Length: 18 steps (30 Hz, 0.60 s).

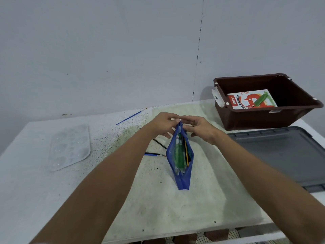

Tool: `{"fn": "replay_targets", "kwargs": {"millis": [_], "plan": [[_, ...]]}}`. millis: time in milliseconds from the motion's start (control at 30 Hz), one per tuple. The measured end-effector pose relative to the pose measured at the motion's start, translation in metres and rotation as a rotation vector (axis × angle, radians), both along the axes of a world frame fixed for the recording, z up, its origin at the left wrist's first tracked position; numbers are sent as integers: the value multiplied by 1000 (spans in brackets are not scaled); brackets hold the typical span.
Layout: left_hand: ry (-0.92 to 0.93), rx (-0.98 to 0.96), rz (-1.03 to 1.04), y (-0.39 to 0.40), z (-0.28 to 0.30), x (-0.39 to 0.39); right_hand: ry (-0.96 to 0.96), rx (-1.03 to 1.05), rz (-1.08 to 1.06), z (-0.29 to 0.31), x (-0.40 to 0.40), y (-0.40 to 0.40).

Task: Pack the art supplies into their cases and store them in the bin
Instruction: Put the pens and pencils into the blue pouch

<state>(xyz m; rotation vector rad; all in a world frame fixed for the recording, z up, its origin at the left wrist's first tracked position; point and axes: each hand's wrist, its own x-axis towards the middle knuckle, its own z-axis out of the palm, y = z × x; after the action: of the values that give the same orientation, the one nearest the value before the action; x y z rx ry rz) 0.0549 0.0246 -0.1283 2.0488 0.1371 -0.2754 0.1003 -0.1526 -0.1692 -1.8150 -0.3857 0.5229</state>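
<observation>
At the middle of the speckled white tabletop [175, 208], a blue mesh zip pouch [182, 166] stands on its edge, mouth gaping, with pencils and green items inside. The left hand [162, 124] and right hand [200, 128] meet at its far end, at 12 o'clock, fingers pinching the pouch at the zip end. At 2 o'clock a brown plastic bin [263, 117] sits near the tabletop's far edge, holding an oil pastels box [251, 101]; its grey lid [281, 152] lies at 3 o'clock. Loose brushes [154, 154] lie just left of the pouch, a blue brush [130, 117] at 11 o'clock, a clear palette [70, 147] at 9 o'clock. Bare surface lies toward 6 o'clock.
</observation>
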Motion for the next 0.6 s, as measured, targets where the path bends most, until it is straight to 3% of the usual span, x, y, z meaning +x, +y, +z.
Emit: {"fn": "replay_targets", "kwargs": {"millis": [600], "plan": [[-237,-57,10,14,-9,-19,119,152,112,-11,12,5]]}}
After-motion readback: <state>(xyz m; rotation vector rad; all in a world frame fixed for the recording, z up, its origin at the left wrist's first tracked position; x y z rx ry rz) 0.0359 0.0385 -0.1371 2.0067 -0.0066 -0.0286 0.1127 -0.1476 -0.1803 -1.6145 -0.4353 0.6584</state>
